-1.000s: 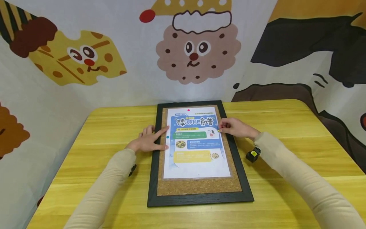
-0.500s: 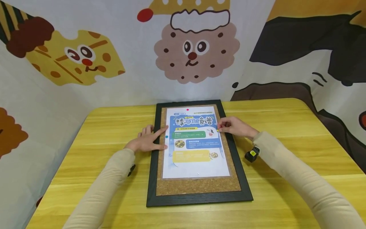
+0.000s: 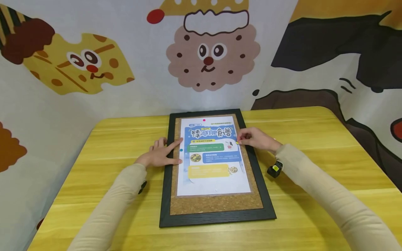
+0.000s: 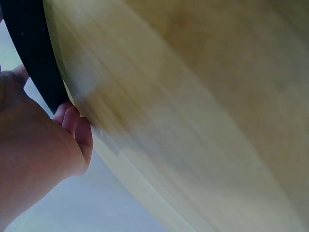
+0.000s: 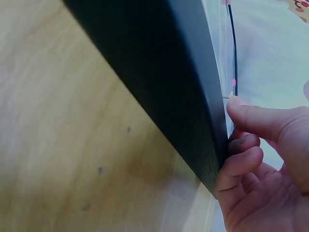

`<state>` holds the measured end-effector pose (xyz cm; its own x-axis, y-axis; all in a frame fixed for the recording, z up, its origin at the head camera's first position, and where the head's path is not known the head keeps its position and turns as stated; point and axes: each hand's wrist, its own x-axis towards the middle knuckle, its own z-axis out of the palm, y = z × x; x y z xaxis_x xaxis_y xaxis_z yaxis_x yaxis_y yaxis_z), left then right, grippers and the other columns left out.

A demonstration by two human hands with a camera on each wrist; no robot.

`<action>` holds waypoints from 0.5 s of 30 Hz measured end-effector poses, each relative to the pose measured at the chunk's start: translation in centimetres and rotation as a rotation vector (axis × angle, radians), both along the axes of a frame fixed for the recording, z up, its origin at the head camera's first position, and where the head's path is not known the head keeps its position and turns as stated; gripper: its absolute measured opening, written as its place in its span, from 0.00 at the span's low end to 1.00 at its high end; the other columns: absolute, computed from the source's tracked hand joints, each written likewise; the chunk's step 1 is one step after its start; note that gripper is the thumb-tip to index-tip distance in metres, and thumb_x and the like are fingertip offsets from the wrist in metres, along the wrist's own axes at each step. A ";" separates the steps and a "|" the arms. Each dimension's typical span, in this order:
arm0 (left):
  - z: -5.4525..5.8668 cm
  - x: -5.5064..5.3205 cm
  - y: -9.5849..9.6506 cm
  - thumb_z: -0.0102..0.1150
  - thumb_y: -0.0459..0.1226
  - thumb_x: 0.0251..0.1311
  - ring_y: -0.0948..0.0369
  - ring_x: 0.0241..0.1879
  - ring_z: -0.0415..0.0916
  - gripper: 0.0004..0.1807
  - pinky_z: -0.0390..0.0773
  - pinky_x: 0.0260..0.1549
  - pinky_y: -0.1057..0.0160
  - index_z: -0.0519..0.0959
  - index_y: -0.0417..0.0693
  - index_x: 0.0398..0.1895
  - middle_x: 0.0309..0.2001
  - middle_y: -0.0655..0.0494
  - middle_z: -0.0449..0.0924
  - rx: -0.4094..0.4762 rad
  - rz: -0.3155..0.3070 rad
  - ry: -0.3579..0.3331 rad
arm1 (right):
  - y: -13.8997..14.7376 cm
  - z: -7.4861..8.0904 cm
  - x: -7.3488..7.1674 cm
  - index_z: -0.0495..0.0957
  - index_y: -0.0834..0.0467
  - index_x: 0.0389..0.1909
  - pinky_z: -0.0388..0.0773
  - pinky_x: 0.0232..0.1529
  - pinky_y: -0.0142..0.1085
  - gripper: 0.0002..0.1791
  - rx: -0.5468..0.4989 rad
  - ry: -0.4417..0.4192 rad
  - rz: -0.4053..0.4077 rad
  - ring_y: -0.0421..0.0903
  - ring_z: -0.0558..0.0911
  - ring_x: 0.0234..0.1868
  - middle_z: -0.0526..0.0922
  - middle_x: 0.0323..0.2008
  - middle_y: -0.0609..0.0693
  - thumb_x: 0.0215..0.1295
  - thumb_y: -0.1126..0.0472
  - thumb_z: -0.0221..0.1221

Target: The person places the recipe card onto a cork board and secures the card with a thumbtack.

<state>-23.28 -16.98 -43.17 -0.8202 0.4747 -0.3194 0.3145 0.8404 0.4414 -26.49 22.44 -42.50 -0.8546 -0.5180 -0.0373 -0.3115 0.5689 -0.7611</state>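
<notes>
A printed poster (image 3: 211,186) with Chinese lettering lies on a cork board (image 3: 216,205) in a black frame (image 3: 216,219). My left hand (image 3: 158,156) rests across the frame's left side, with thumb and index finger spread straight onto the poster's edge. Its other fingers bend at the frame's outer edge, as the left wrist view shows. At the poster's right edge, my right hand (image 3: 255,138) pinches a yellow pushpin (image 3: 237,142); the right wrist view shows its thin needle (image 5: 226,97) pointing toward the board. A pink pushpin (image 3: 204,120) sits at the top, a blue pushpin (image 3: 181,150) at the left.
The board lies on a yellow wood-grain table (image 3: 314,146). A white cloth wall (image 3: 144,94) with cartoon prints rises behind it. A small black wrist device (image 3: 274,169) hangs beneath the right sleeve.
The head view has shifted slightly, so the board and hands appear a little further left. Both hands keep their places on the board.
</notes>
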 end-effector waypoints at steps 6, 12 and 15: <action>0.4 0.2 -0.1 0.54 0.66 0.58 0.42 0.57 0.45 0.51 0.53 0.47 0.47 0.41 0.65 0.78 0.68 0.32 0.39 -0.010 -0.005 0.006 | -0.4 0.2 0.1 0.79 0.59 0.31 0.67 0.33 0.35 0.04 0.046 0.019 -0.002 0.49 0.72 0.32 0.75 0.28 0.51 0.64 0.70 0.61; 0.7 0.3 -0.1 0.54 0.66 0.57 0.42 0.55 0.46 0.51 0.53 0.46 0.47 0.41 0.64 0.78 0.67 0.31 0.39 -0.012 -0.012 0.001 | -0.5 0.2 0.3 0.80 0.59 0.31 0.67 0.32 0.36 0.05 0.064 0.043 0.002 0.49 0.71 0.30 0.75 0.27 0.50 0.64 0.71 0.61; 0.5 0.3 -0.1 0.54 0.65 0.58 0.42 0.56 0.46 0.51 0.53 0.47 0.47 0.41 0.65 0.78 0.68 0.32 0.38 -0.011 -0.008 -0.003 | -0.6 0.3 0.4 0.80 0.59 0.31 0.67 0.31 0.36 0.05 0.077 0.050 -0.010 0.48 0.71 0.30 0.75 0.27 0.50 0.63 0.71 0.62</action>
<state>-23.02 -17.03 -42.69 -0.8156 0.4774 -0.3268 0.3198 0.8428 0.4330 -26.05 21.87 -42.24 -0.8613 -0.5070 -0.0341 -0.3421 0.6282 -0.6988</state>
